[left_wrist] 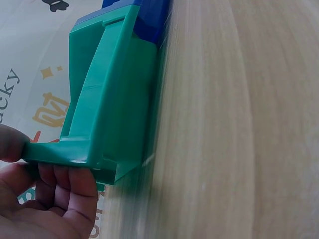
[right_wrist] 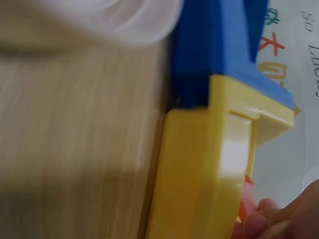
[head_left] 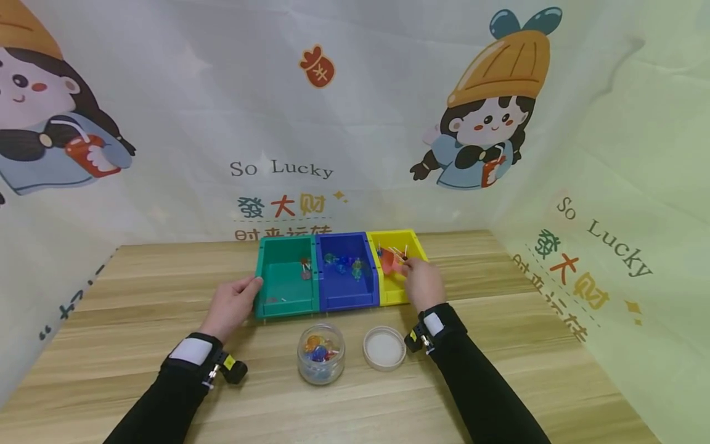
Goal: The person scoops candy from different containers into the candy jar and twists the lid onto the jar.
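Observation:
My left hand (head_left: 230, 306) grips the left rim of the green bin (head_left: 284, 290); in the left wrist view the thumb lies over the rim and the fingers (left_wrist: 82, 191) curl beneath it. Over the yellow bin (head_left: 395, 291), at the right end of the row, my right hand (head_left: 424, 285) holds a small red scoop (head_left: 389, 262) by its handle end. Beside the scoop, thin white sticks (head_left: 397, 252) show in that bin. The right wrist view shows only the fingers and a sliver of the scoop (right_wrist: 247, 199) behind the yellow wall.
Between them stands the blue bin (head_left: 346, 297) with translucent blue and green pieces (head_left: 342, 264). A few small pieces (head_left: 306, 269) lie in the green bin. Nearer me are a clear jar (head_left: 320, 374) of colourful pieces and a round lid (head_left: 384, 349). A printed cloth hangs behind the table.

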`<state>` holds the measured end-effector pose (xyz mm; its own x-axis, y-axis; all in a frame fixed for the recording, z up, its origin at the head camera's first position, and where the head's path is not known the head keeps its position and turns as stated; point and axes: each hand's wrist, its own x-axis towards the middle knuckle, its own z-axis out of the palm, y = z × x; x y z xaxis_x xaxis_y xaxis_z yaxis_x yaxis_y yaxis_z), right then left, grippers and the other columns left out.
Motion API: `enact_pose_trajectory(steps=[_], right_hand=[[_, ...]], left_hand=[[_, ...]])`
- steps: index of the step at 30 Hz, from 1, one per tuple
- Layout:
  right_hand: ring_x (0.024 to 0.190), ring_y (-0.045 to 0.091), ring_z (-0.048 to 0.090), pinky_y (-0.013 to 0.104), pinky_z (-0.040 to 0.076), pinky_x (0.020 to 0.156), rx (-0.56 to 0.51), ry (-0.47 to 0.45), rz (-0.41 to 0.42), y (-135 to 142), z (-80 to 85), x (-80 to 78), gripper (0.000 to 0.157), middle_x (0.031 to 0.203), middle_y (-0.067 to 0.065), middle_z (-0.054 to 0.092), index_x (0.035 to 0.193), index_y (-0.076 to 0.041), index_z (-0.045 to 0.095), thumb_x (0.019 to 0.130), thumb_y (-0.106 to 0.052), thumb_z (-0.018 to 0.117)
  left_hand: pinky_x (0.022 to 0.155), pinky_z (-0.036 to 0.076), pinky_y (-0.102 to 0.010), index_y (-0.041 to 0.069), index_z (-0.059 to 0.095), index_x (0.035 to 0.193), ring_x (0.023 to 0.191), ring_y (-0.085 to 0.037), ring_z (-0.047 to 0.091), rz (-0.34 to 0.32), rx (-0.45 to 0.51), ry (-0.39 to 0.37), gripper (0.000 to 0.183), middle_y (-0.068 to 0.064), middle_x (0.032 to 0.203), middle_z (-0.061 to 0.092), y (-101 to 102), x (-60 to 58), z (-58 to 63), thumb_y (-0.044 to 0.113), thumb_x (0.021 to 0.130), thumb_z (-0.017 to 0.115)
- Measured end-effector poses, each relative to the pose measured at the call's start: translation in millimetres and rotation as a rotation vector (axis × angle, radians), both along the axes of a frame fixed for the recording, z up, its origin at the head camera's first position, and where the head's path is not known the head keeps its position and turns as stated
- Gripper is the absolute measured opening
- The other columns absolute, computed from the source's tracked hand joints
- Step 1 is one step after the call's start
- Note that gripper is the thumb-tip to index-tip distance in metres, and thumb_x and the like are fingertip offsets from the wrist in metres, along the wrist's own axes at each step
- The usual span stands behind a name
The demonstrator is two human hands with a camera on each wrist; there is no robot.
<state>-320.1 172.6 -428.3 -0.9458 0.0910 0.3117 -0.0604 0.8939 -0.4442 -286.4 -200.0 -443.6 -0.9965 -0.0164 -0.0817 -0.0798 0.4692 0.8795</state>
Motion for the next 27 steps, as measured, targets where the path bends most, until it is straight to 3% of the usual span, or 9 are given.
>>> enact_pose_trajectory(steps=[3, 5, 10, 14, 19, 22, 27], right_hand=[[0.088, 0.043, 0.077, 0.054, 0.064, 0.084, 0.083, 0.074, 0.032, 0.3, -1.6, 0.3, 0.014, 0.102, 0.022, 0.082, 0.111, 0.004, 0.080, 0.103, -0.002, 0.070], [0.088, 0.042, 0.076, 0.053, 0.064, 0.084, 0.075, 0.071, 0.032, 0.1, -1.6, 0.4, 0.014, 0.103, 0.023, 0.082, 0.113, 0.004, 0.080, 0.104, -0.002, 0.070], [0.094, 0.040, 0.071, 0.051, 0.061, 0.086, -0.076, 0.012, -0.022, 1.8, -1.9, 2.3, 0.019, 0.111, 0.024, 0.079, 0.121, 0.004, 0.077, 0.106, -0.001, 0.065], [0.094, 0.039, 0.069, 0.051, 0.060, 0.085, -0.175, 0.017, -0.044, 8.6, -0.6, 4.5, 0.021, 0.114, 0.025, 0.077, 0.122, 0.005, 0.074, 0.110, -0.003, 0.060], [0.085, 0.034, 0.064, 0.036, 0.051, 0.070, -0.279, -0.009, -0.062, 20.3, 5.8, 10.9, 0.026, 0.112, 0.025, 0.076, 0.126, 0.005, 0.072, 0.115, -0.012, 0.055], [0.080, 0.030, 0.062, 0.028, 0.044, 0.063, -0.344, -0.048, -0.076, 27.7, 8.9, 14.6, 0.028, 0.107, 0.023, 0.074, 0.128, 0.003, 0.072, 0.117, -0.015, 0.053], [0.077, 0.023, 0.065, 0.023, 0.047, 0.061, -0.477, -0.127, -0.091, 39.4, 10.0, 17.6, 0.032, 0.099, 0.020, 0.072, 0.132, 0.002, 0.071, 0.118, -0.018, 0.051]], left_hand=[[0.132, 0.032, -0.063, 0.001, 0.047, 0.162, 0.164, -0.044, 0.032, -0.008, 0.003, -0.014, 0.058, -0.024, 0.168, 0.044, -1.3, -1.0, -0.1, 0.039, 0.118, 0.045], [0.132, 0.033, -0.063, 0.002, 0.047, 0.162, 0.164, -0.043, 0.032, -0.009, 0.001, -0.017, 0.058, -0.024, 0.169, 0.044, -1.7, -1.1, -0.5, 0.040, 0.119, 0.044], [0.131, 0.035, -0.063, 0.002, 0.050, 0.161, 0.163, -0.042, 0.037, -0.005, -0.016, -0.004, 0.057, -0.024, 0.167, 0.046, -1.1, -0.2, -1.4, 0.040, 0.119, 0.045], [0.128, 0.040, -0.062, 0.003, 0.052, 0.160, 0.157, -0.040, 0.044, 0.005, -0.035, 0.014, 0.057, -0.024, 0.165, 0.050, 0.7, 0.2, -0.5, 0.041, 0.118, 0.045], [0.124, 0.043, -0.059, 0.004, 0.054, 0.159, 0.150, -0.037, 0.048, 0.009, -0.036, 0.023, 0.056, -0.024, 0.163, 0.053, 1.8, 0.2, -0.3, 0.041, 0.118, 0.045], [0.127, 0.041, -0.062, 0.004, 0.050, 0.161, 0.155, -0.038, 0.045, 0.001, -0.038, 0.022, 0.057, -0.024, 0.166, 0.048, 1.3, -0.3, -1.2, 0.041, 0.118, 0.044], [0.129, 0.038, -0.062, 0.004, 0.049, 0.161, 0.159, -0.041, 0.042, 0.003, -0.031, 0.022, 0.057, -0.024, 0.166, 0.047, 0.4, 0.0, -3.1, 0.040, 0.119, 0.044]])
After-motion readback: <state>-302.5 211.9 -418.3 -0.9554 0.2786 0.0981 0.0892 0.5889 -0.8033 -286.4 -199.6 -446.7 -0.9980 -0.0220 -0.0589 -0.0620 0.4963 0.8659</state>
